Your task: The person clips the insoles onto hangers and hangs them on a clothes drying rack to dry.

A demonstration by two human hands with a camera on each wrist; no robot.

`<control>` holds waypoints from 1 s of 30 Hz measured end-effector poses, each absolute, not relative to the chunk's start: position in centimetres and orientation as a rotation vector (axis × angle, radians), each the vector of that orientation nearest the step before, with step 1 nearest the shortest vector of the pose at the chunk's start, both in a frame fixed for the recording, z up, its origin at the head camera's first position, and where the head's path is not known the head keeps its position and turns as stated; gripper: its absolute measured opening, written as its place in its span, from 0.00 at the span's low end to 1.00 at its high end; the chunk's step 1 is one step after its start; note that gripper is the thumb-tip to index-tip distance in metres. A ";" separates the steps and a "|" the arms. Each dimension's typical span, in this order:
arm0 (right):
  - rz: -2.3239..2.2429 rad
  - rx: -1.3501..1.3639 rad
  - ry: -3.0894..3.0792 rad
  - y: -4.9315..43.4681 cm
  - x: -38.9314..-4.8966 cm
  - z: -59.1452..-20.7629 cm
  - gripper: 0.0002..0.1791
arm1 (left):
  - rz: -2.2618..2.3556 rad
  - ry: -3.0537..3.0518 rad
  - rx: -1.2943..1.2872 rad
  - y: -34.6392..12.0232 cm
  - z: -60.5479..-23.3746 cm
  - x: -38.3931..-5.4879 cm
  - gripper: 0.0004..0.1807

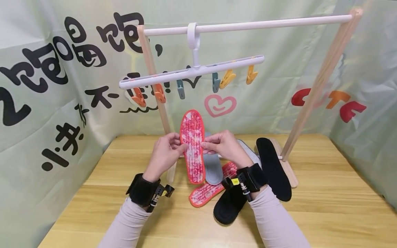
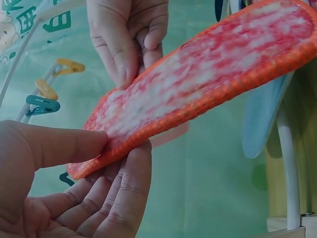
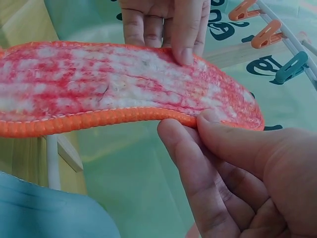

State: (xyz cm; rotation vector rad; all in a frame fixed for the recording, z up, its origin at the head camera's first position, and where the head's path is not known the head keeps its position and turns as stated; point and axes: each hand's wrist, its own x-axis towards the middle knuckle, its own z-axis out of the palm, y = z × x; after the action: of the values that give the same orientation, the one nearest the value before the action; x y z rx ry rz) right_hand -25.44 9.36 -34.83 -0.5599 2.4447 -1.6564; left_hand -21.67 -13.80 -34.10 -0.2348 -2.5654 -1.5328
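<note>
A red-and-white insole (image 1: 193, 151) with an orange stitched edge is held upright above the table, below the hanger. My left hand (image 1: 165, 151) pinches its left edge between thumb and fingers. On the opposite edge, my right hand (image 1: 224, 146) pinches it the same way. The right wrist view shows the thumb and fingertips gripping the orange border of the insole (image 3: 114, 84). Behind the held insole a grey-blue insole (image 1: 213, 168) is partly hidden. A second red insole (image 1: 201, 196) lies on the table under it, partly covered by the right arm.
A white hanger (image 1: 198, 70) with orange, teal and yellow clothespins (image 1: 227, 79) hangs from the rod (image 1: 266, 24) of a wooden stand (image 1: 322, 79). Two black insoles (image 1: 274, 168) and a light grey one (image 1: 248, 150) lie to the right on the wooden table (image 1: 102, 206).
</note>
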 end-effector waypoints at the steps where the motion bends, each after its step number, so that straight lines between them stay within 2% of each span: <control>1: -1.654 -0.567 2.447 9.4 -25.4 -34.8 0.12 | -1.529 -2.559 -0.240 -13.8 -34.0 -21.7 0.10; 30: -1.591 -0.644 2.434 8.6 -24.9 -35.2 0.11 | -1.488 -2.481 -0.255 -15.0 -33.2 -21.2 0.08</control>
State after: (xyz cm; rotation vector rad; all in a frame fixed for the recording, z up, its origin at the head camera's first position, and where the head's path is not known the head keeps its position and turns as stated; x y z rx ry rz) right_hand -24.91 8.57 -35.17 -0.6440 2.4340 -1.5912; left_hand -21.18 -15.02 -33.21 -0.2549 -2.4815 -1.4875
